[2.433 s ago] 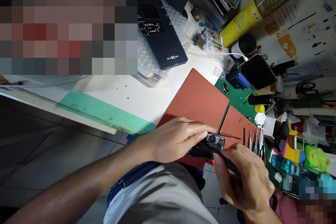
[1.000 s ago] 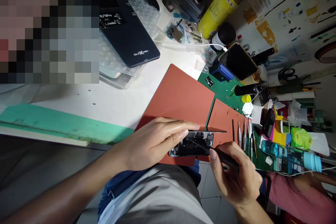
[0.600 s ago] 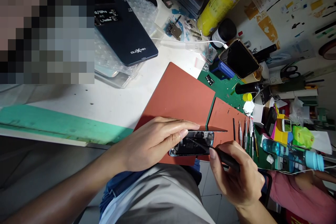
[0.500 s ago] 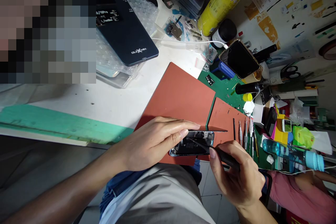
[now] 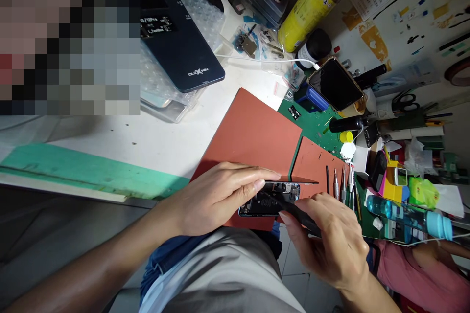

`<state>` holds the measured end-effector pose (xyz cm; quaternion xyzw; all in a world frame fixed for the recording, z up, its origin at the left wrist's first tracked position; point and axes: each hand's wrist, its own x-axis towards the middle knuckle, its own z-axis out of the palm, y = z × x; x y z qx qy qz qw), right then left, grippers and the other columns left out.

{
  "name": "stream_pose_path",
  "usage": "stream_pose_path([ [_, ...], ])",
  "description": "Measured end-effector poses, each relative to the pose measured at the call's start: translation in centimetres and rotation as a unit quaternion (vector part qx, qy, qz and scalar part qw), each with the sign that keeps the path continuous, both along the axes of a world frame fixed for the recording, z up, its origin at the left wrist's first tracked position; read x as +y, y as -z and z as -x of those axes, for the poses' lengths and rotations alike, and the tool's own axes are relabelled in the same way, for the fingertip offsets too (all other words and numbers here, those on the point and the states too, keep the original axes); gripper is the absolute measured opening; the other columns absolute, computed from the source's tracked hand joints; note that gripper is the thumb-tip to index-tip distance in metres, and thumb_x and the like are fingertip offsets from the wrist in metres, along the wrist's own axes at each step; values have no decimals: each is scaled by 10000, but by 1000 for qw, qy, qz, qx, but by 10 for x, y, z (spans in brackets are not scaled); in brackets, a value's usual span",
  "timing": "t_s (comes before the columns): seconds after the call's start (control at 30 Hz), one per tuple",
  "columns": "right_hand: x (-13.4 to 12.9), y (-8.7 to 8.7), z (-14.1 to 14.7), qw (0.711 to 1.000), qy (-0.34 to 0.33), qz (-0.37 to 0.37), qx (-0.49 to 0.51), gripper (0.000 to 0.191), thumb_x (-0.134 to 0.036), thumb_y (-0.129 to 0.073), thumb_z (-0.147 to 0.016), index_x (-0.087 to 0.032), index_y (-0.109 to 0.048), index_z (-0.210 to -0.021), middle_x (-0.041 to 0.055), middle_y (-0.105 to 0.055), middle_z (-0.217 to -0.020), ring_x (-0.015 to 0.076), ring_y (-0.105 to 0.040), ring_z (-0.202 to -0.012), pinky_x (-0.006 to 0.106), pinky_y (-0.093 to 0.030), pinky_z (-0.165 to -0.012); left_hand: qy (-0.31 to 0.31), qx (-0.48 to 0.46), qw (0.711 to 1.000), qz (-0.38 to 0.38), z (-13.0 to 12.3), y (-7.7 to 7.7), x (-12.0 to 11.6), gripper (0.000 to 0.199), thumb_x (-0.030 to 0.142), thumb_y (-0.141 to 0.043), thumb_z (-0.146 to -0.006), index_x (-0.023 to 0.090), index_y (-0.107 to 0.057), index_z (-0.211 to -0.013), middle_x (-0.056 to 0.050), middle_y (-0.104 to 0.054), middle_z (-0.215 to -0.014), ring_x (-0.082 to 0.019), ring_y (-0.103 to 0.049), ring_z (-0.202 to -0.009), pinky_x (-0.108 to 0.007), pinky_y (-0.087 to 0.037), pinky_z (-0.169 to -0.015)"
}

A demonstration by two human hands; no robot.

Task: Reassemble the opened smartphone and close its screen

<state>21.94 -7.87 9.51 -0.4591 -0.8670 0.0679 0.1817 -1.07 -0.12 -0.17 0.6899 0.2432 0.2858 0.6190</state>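
An opened phone (image 5: 267, 204) lies at the front edge of a reddish-brown mat (image 5: 253, 132), its inside facing up. Its screen panel (image 5: 301, 181) stands raised along the far side. My left hand (image 5: 220, 195) holds the panel and the phone's left end between thumb and fingers. In my right hand (image 5: 330, 239) is a black-handled tool (image 5: 301, 217), gripped between thumb and fingers. The tool's thin tip reaches into the phone, near my left thumb; what exactly it touches is too small to tell.
Several slim tools (image 5: 343, 183) lie right of the phone. A blue bottle (image 5: 407, 217) is at the right, near a person in pink (image 5: 400, 269). Behind are a propped phone (image 5: 336, 83), a yellow can (image 5: 304, 10) and a dark device (image 5: 183, 34) on bubble wrap.
My right hand has shifted slightly left and up, its fingers now closer to the phone, and the tool's handle has moved with it. My left hand keeps its hold.
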Motion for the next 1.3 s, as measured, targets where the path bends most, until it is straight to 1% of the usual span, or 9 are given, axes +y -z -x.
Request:
stream_pose_path([
  [0.07,1,2,2,1000,3,-20,-9,230,-48,-705,-939,-71,-656,-1163,78,-688,-822,198,-573,-713,364,-501,-600,3,0,1000,0,1,0,0,396,328,-432,-1167,312,-682,-1473,3,-736,-1482,-200,-697,-1362,-327,-522,-1156],
  [0.13,1,3,4,1000,2,-17,2,214,-38,-661,-949,-80,-651,-1159,90,-692,-847,198,-568,-718,363,-492,-598,6,-2,1000,1,1,0,0,394,328,-430,-1168,308,-679,-1473,6,-737,-1481,-194,-695,-1363,-324,-519,-1156],
  [0.27,1,4,5,999,12,-33,-3,225,-22,-709,-937,-100,-657,-1141,37,-655,-770,160,-506,-628,333,-440,-547,6,-2,1000,4,2,-1,0,391,327,-429,-1169,307,-677,-1470,13,-736,-1482,-188,-691,-1367,-321,-516,-1156],
  [0.43,2,5,6,999,15,-36,13,242,-24,-663,-937,-113,-647,-1161,60,-676,-816,183,-573,-668,344,-486,-563,6,-3,1000,3,1,-1,1,393,329,-428,-1168,300,-686,-1464,7,-737,-1481,-194,-691,-1369,-317,-515,-1156],
  [0.73,0,6,3,1000,8,-20,16,236,16,-682,-942,-113,-659,-1139,41,-657,-786,157,-506,-665,330,-452,-570,4,-2,1000,1,0,-2,1,395,333,-427,-1168,303,-684,-1465,2,-737,-1480,-197,-693,-1367,-323,-515,-1156],
  [0.9,-1,3,4,1000,11,-20,4,220,3,-692,-953,-104,-664,-1143,48,-674,-789,161,-537,-670,332,-482,-580,5,1,1000,0,0,-2,0,400,335,-425,-1167,309,-681,-1473,6,-734,-1485,-201,-693,-1369,-323,-513,-1164],
  [1.07,-5,-2,2,997,64,-29,27,270,3,-690,-948,-108,-638,-1188,58,-699,-813,170,-611,-670,319,-518,-569,5,7,1000,7,1,-2,0,403,353,-423,-1165,326,-686,-1469,8,-737,-1481,-214,-697,-1363,-352,-531,-1156],
  [1.17,-6,2,1,995,92,-25,41,284,-9,-698,-949,-135,-626,-1193,43,-696,-806,164,-634,-657,298,-522,-553,3,7,1000,3,1,-2,0,402,346,-420,-1165,319,-690,-1462,9,-745,-1469,-210,-707,-1345,-342,-535,-1141],
  [1.3,-4,7,1,994,102,-16,41,249,-34,-689,-968,-158,-620,-1173,32,-703,-806,159,-648,-644,285,-519,-553,3,6,1000,2,1,-2,0,401,335,-421,-1165,314,-689,-1462,15,-748,-1464,-202,-712,-1335,-314,-532,-1126],
])
